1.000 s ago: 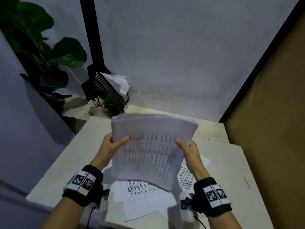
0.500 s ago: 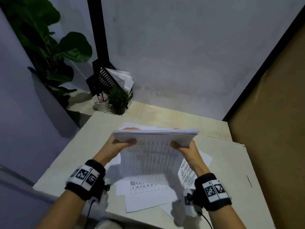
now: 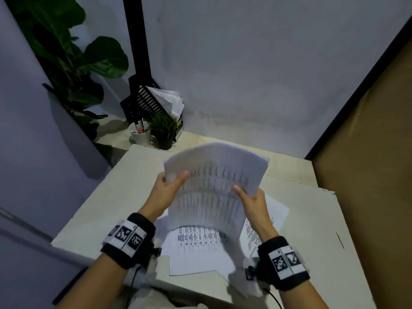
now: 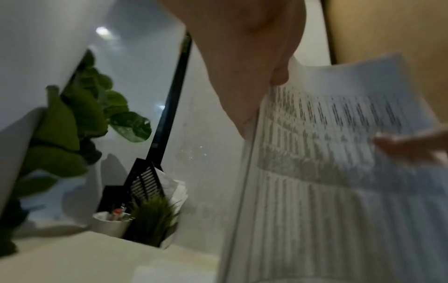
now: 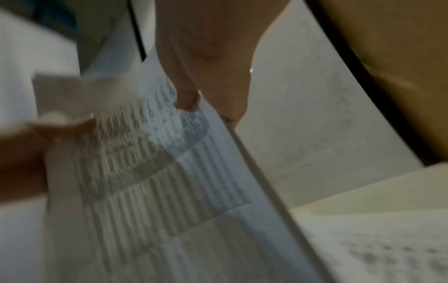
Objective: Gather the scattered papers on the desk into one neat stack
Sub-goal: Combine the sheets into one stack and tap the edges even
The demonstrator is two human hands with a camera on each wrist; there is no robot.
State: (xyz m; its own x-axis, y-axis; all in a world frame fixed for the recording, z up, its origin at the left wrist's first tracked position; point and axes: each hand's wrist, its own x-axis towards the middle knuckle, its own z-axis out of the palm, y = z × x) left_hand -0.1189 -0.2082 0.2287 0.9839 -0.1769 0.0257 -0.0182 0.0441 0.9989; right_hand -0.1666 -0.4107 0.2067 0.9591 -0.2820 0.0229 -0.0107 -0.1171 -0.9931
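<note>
A thick bundle of printed papers (image 3: 214, 184) stands nearly upright above the desk, its printed side toward me. My left hand (image 3: 171, 186) grips the bundle's left edge, thumb on the front; the same bundle (image 4: 327, 153) fills the right of the left wrist view under that hand (image 4: 242, 76). My right hand (image 3: 249, 197) grips the right edge, thumb on the front; its wrist view shows the hand (image 5: 206, 86) on the blurred bundle (image 5: 157, 181). Loose printed sheets (image 3: 198, 241) lie on the desk (image 3: 312, 230) beneath, and one sheet (image 3: 272, 217) sticks out to the right.
At the desk's far left corner stand a black file rack (image 3: 147, 103) with papers, a white pen cup (image 3: 140, 134) and a small potted plant (image 3: 163, 130). A large leafy plant (image 3: 73, 63) rises at the left. A brown panel (image 3: 367, 152) borders the right side.
The bundle dropped until I saw mostly its top edge, then rose and tilted back so its printed face shows again. Both hands kept hold of its side edges.
</note>
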